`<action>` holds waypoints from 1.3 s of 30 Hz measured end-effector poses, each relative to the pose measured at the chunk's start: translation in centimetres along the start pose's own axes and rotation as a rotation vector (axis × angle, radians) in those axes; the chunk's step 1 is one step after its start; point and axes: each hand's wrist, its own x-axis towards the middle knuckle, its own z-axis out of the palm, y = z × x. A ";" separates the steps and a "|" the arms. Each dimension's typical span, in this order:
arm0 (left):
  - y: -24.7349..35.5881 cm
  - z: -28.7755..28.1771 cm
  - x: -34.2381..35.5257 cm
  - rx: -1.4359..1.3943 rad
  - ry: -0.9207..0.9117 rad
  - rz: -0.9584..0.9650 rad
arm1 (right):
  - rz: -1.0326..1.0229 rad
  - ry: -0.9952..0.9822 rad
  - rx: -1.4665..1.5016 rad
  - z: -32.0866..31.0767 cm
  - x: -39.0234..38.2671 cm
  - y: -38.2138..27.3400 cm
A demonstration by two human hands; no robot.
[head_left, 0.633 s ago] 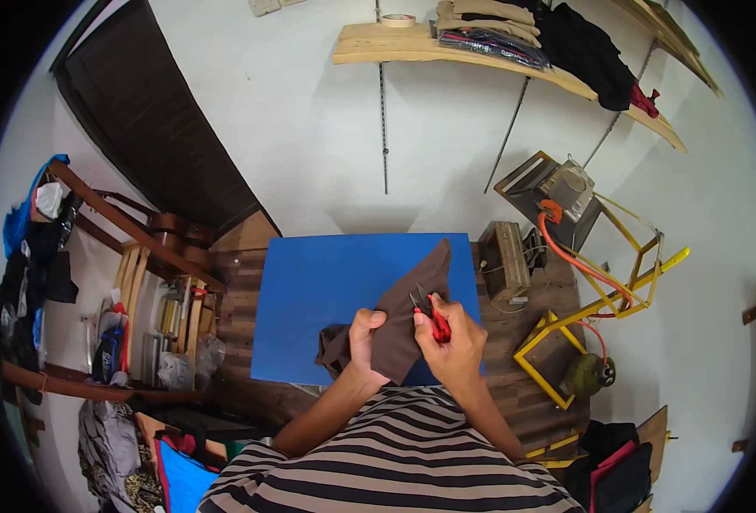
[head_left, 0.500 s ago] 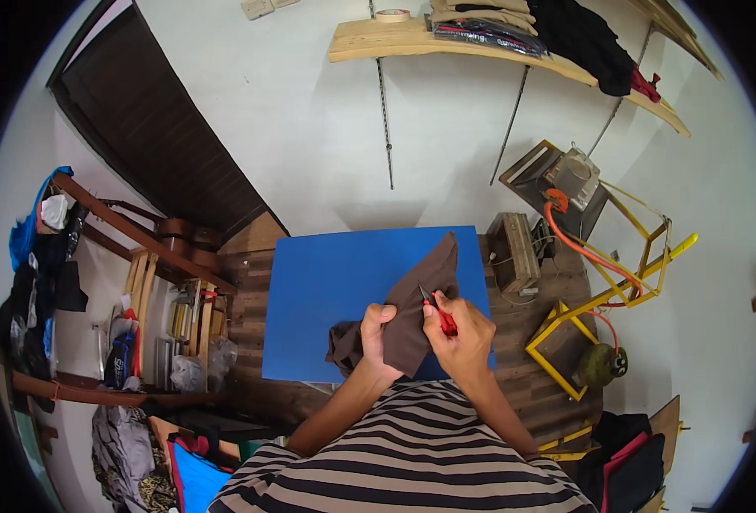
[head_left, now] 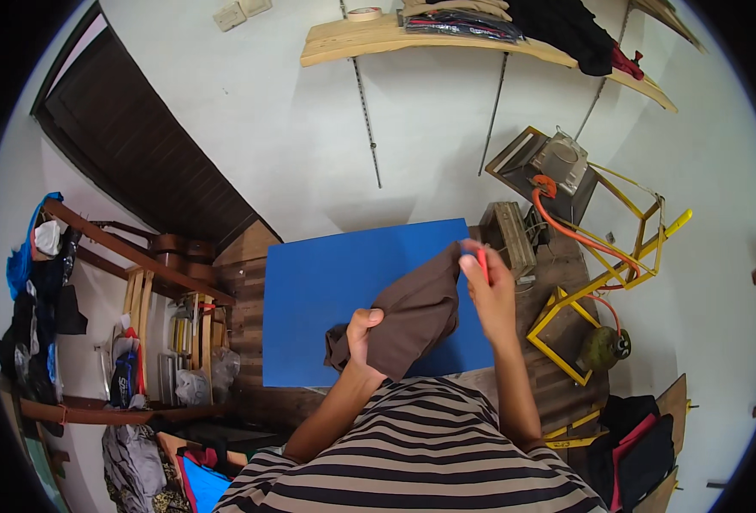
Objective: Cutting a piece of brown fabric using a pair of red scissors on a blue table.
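Note:
A piece of brown cloth (head_left: 419,321) hangs in front of me above the blue table (head_left: 326,274), its upper corner stretching toward the right. My left hand (head_left: 359,340) is closed on the cloth's left side, thumb on top. Up by that far right corner is my right hand (head_left: 493,282), slightly blurred, with its fingers curled round red-handled thread snips (head_left: 483,262). The snips' blades are hard to make out, and the fingertips are beside or touching the cloth's corner; I cannot tell which.
Right of the table stand a grey-brown case (head_left: 511,239) and a yellow metal frame (head_left: 557,338) with an orange hose (head_left: 566,224). On the left is a wooden rack (head_left: 138,291) with bags and clothes. A wall shelf (head_left: 352,40) holds folded garments.
My right hand has moved up and right with the snips, from the cloth's middle to its upper corner. The left hand keeps its hold, and the cloth lies more spread out.

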 end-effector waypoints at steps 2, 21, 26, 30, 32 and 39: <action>0.3 -0.8 -0.1 -0.048 0.010 -0.036 | 0.212 -0.166 0.129 -0.7 1.1 0.2; -2.2 -3.3 -0.6 -0.197 0.247 -0.040 | 0.219 -0.093 0.376 0.4 0.8 0.5; -0.7 -3.2 -0.8 -0.270 0.176 -0.109 | 0.199 -0.026 0.382 0.4 1.7 0.8; 0.4 -1.9 -1.2 -0.184 0.133 -0.102 | 0.194 -0.030 0.321 0.2 2.6 1.2; 0.8 -0.8 -1.3 -0.181 0.116 -0.070 | 0.177 -0.068 0.186 0.5 3.2 1.3; 1.7 2.3 -0.9 -0.092 0.135 0.103 | -0.121 -0.017 -0.286 2.8 -0.3 -1.6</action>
